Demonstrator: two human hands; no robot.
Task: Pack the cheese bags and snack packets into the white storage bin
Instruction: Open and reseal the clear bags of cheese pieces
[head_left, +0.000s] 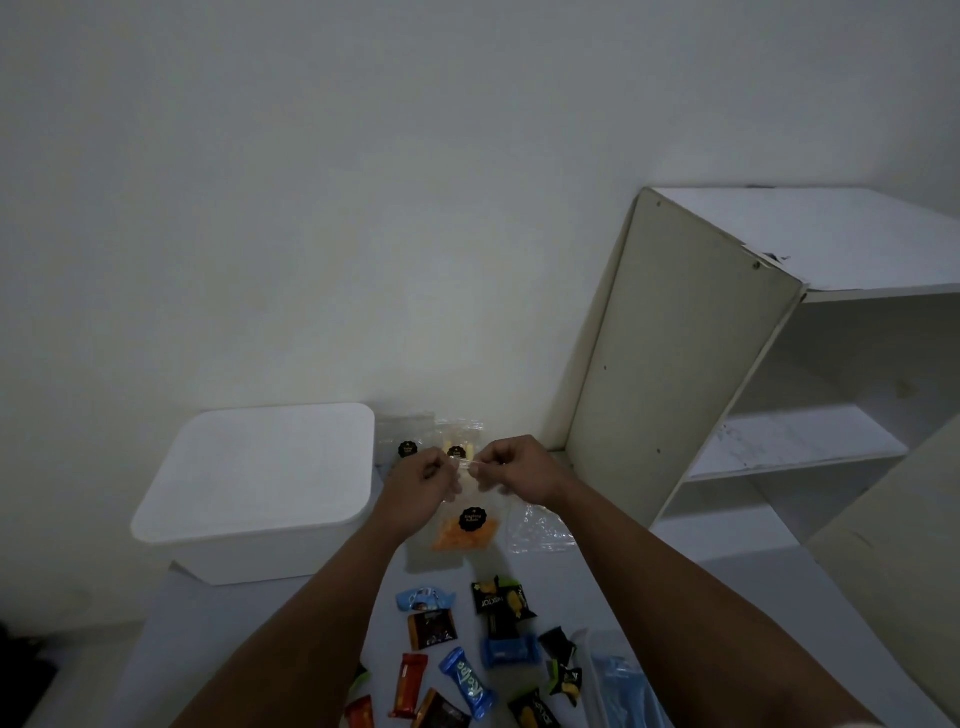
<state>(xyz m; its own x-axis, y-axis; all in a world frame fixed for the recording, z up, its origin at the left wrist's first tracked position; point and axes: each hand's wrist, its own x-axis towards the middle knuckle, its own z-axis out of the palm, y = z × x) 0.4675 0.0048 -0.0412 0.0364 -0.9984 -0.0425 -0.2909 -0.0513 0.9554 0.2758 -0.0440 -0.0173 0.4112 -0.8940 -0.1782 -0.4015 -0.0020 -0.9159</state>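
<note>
Packets (457, 660) cropped below; bag's (467, 525) top seemingly hand-hidden.

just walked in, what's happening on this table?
A person's left hand and right hand pinch the top edge of a clear cheese bag with orange pieces, both in a fingertip grip. The white bin sits to the left with its lid on. Snack packets lie loose on the table nearer the person, none packed.

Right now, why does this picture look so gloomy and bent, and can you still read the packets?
Head view: dim, greyish light, corners darkening; the wide lens bows the shelf unit. The cheese bag held by the left hand and right hand shows best; most snack packets have unreadable print.
</note>
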